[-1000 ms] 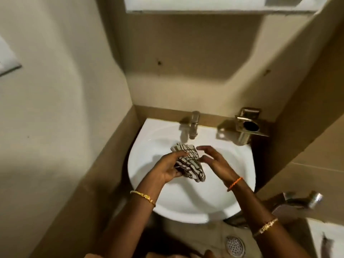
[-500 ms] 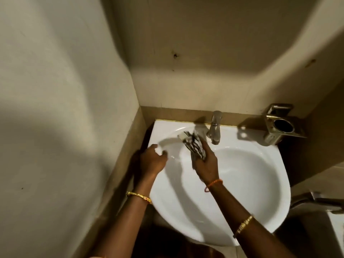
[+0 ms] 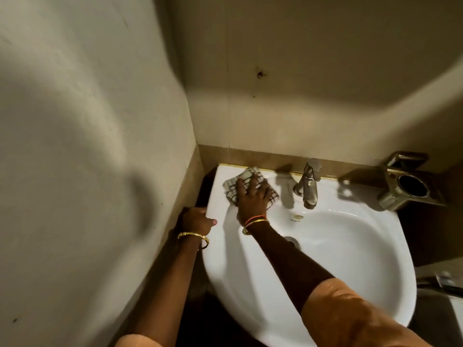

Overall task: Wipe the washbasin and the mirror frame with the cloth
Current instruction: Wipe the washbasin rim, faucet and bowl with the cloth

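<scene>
A small bathroom or washroom corner: a white ceramic washbasin (image 3: pixel 338 259) is fixed into the angle of two plain cream walls (image 3: pixel 75 121), with a brown tiled strip (image 3: pixel 250 155) running behind its back edge. A metal tap (image 3: pixel 308 186) stands at the basin's back edge, and a metal tumbler holder (image 3: pixel 406 186) is mounted by its back right corner

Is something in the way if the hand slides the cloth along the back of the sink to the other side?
Yes. The tap stands on the washbasin ledge right of the cloth under the right hand.
</scene>
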